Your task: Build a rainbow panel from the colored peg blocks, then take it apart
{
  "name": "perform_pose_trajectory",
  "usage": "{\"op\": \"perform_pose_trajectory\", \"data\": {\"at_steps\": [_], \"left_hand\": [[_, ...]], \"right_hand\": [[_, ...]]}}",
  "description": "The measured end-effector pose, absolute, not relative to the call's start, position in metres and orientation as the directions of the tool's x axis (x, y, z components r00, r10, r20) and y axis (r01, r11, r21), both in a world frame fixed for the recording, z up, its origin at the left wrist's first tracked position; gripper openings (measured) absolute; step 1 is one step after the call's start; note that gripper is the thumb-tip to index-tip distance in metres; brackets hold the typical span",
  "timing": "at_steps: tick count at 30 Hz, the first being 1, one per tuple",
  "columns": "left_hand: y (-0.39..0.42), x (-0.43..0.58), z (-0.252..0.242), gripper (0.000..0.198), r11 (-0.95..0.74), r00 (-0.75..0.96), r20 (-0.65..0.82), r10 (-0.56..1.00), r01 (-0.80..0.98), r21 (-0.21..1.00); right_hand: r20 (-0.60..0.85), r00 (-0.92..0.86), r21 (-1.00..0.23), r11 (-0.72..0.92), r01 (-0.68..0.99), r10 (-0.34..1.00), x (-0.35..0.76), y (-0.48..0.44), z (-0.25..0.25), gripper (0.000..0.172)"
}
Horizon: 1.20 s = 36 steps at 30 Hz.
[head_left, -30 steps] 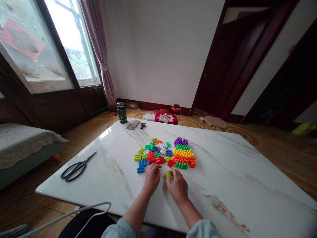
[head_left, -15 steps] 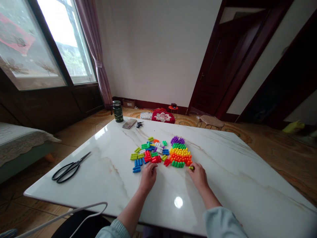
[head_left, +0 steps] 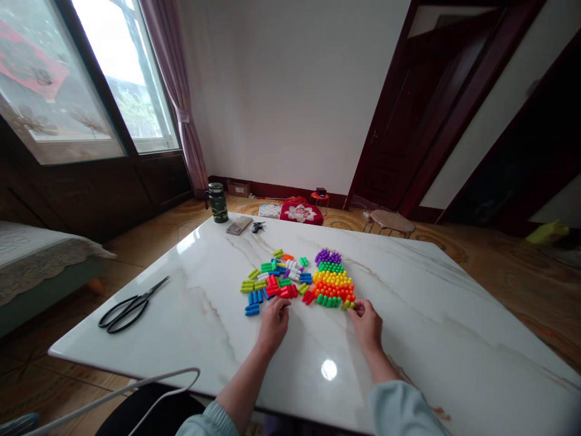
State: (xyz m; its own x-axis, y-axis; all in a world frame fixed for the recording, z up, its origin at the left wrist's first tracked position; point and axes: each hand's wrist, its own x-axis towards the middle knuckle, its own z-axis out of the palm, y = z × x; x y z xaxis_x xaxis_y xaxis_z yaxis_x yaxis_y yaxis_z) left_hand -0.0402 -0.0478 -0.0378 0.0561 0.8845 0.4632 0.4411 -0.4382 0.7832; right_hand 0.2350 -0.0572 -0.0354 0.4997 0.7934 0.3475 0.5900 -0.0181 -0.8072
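Note:
My right hand (head_left: 367, 321) pinches a small yellow-green toy block (head_left: 348, 305) with rounded knobs. It is low at the table surface, by the right end of a green row (head_left: 328, 301). That row is the nearest of several colour bands of knobbed toy blocks: orange (head_left: 333, 289), yellow (head_left: 333, 278), green (head_left: 331, 267) and purple (head_left: 327, 257). My left hand (head_left: 274, 324) rests on the table with curled fingers, just in front of red blocks (head_left: 287, 292). Whatever its fingertips hold, if anything, is hidden. Loose blue blocks (head_left: 255, 297) lie to its left.
A marble-patterned table (head_left: 200, 321) carries black-handled scissors (head_left: 131, 306) at left. A camouflage flask (head_left: 218, 204), a phone (head_left: 239, 225) and keys (head_left: 258, 227) sit at the far edge. A white cable (head_left: 149, 380) crosses the near left edge.
My right hand has brought the yellow-green block closer to the right end of the green row. My left hand stays beside the red blocks. The whole view has shifted slightly.

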Motion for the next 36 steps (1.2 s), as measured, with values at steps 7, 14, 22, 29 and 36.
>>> {"op": "perform_pose_trajectory", "data": {"at_steps": [7,14,22,29,36], "left_hand": [[-0.049,-0.04,-0.035,0.02,-0.43,0.058,0.454,0.889,0.442,0.787],[-0.05,-0.04,-0.032,0.02,-0.431,0.047,0.46,0.887,0.445,0.785],[-0.051,-0.039,-0.029,0.023,-0.424,0.036,0.458,0.888,0.448,0.787],[-0.055,-0.043,-0.015,0.03,-0.431,0.166,0.406,0.899,0.509,0.745],[-0.009,-0.11,0.03,0.039,-0.119,-0.033,0.232,0.972,0.784,0.609]], "right_hand": [[0.375,0.49,-0.801,0.008,0.599,0.787,0.227,-0.057,-0.036,0.032],[0.417,0.51,-0.772,-0.003,0.635,0.753,0.227,-0.065,-0.04,0.042],[0.34,0.076,-0.296,0.03,0.955,0.937,0.19,-0.098,-0.033,0.035],[0.352,-0.058,-0.068,0.087,0.994,0.934,0.174,-0.099,-0.032,0.029],[0.411,-0.093,-0.051,0.125,0.991,0.907,0.176,-0.099,-0.034,0.027]]}}
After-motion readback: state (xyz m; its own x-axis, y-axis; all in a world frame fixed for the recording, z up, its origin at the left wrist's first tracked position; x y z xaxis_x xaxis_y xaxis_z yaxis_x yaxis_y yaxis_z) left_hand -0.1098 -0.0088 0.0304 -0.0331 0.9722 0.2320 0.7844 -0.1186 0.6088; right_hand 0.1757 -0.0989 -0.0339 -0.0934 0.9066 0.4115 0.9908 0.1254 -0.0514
